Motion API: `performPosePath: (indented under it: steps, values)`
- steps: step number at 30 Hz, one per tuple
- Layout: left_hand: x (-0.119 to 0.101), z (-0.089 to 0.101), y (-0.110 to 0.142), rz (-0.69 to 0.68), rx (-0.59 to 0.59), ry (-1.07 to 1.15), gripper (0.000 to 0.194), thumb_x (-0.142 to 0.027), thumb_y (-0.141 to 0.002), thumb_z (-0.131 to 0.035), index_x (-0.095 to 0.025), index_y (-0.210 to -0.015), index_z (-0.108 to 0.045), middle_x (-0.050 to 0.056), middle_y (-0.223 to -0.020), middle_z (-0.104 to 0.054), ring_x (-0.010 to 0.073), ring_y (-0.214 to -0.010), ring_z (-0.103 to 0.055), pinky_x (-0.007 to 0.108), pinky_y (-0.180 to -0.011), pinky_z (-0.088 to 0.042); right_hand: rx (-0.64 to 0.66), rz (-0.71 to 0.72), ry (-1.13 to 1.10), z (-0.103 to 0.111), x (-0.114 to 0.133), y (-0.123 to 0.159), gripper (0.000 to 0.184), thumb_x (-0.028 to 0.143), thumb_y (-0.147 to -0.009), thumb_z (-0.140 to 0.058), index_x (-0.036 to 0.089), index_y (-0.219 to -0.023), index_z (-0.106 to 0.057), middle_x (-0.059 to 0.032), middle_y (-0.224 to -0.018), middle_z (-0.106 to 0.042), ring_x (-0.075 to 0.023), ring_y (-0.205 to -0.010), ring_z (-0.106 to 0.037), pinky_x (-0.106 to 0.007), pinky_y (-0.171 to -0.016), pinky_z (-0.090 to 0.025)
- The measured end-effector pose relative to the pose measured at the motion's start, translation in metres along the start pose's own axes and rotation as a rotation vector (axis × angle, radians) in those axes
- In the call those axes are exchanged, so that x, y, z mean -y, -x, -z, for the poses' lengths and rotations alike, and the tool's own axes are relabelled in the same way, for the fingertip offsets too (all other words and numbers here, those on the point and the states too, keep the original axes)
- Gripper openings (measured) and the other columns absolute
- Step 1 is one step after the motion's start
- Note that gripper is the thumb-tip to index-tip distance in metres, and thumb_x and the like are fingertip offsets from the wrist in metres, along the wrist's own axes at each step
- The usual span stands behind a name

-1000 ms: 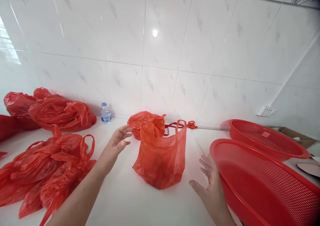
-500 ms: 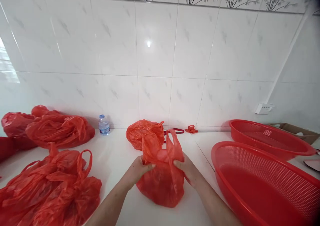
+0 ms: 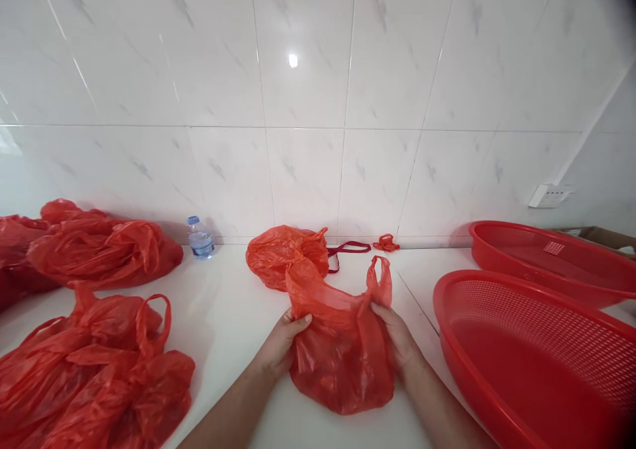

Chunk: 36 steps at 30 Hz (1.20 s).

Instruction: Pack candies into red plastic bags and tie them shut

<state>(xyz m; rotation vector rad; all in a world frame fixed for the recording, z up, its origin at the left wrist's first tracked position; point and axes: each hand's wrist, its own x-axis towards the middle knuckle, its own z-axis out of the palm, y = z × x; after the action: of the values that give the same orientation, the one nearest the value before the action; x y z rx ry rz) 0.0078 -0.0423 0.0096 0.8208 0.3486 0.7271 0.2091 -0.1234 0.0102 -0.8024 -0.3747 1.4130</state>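
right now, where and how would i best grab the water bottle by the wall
Probably around the body of the bottle, below its blue cap, coming from the front right: it stands on its base, with the wall behind and bulky red bags close on its left.

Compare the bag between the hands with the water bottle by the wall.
The held bag is red and crinkled, while the bottle is clear with a blue cap. The held bag is soft and sags at its base; the bottle keeps a firm, upright shape. The held bag is gripped at both sides by the left hand and right hand, whereas the bottle is untouched. Both are see-through to some degree.
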Motion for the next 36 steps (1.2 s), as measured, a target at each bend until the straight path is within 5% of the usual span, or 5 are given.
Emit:
performPosePath:
  steps: [5, 11, 21, 26, 36]
  values:
    - [0.000, 0.003, 0.001, -0.009, -0.011, -0.001, 0.029, -0.019, -0.071, -0.072, -0.016, -0.098, -0.062, 0.011, -0.102, -0.069, 0.0275, -0.094, -0.066, 0.040, -0.086, -0.049, 0.054, 0.032, -0.145, -0.001, -0.004, 0.002, 0.012, 0.030, -0.075, -0.064, 0.024, -0.085, -0.062, 0.0030, -0.067, -0.063, -0.0136, -0.062, -0.060, -0.026, -0.064, -0.049]
    - [0.002, 0.004, 0.002, -0.041, -0.020, -0.001, 0.030, -0.017, -0.070, -0.072, -0.015, -0.098, -0.062, 0.011, -0.098, -0.070, 0.0257, -0.088, -0.067, 0.038, -0.082, -0.050, 0.175, 0.067, -0.011, -0.007, -0.002, 0.015, 0.045, 0.050, -0.076, -0.064, 0.028, -0.114, -0.057, -0.0037, -0.092, -0.066, -0.0234, -0.085, -0.063, -0.038, -0.076, -0.049]
    - [0.005, -0.004, 0.005, -0.024, -0.097, -0.012, 0.018, -0.017, -0.070, -0.070, -0.015, -0.087, -0.064, 0.006, -0.087, -0.070, 0.0208, -0.077, -0.067, 0.031, -0.074, -0.049, 0.051, 0.008, -0.103, -0.001, -0.004, 0.012, 0.021, 0.035, -0.076, -0.068, 0.021, -0.091, -0.067, -0.0044, -0.101, -0.067, -0.0224, -0.099, -0.061, -0.037, -0.087, -0.046]
    - [0.007, -0.008, 0.007, 0.006, -0.102, 0.000, 0.012, -0.022, -0.071, -0.069, -0.015, -0.078, -0.062, 0.006, -0.082, -0.069, 0.0189, -0.072, -0.066, 0.030, -0.071, -0.049, 0.079, 0.082, -0.283, -0.008, -0.006, 0.014, 0.013, 0.022, -0.074, -0.070, 0.027, -0.083, -0.062, 0.0066, -0.061, -0.052, -0.0110, -0.071, -0.057, -0.026, -0.074, -0.047]
    - [0.006, -0.013, 0.010, 0.006, -0.180, -0.071, 0.029, -0.039, -0.069, -0.071, -0.016, -0.084, -0.064, 0.005, -0.076, -0.068, 0.0219, -0.076, -0.065, 0.031, -0.072, -0.048, 0.195, 0.078, 0.041, -0.025, -0.006, 0.023, 0.048, 0.066, -0.075, -0.052, 0.020, -0.071, -0.060, 0.0037, -0.049, -0.034, -0.0117, -0.049, -0.035, -0.027, -0.051, -0.036]
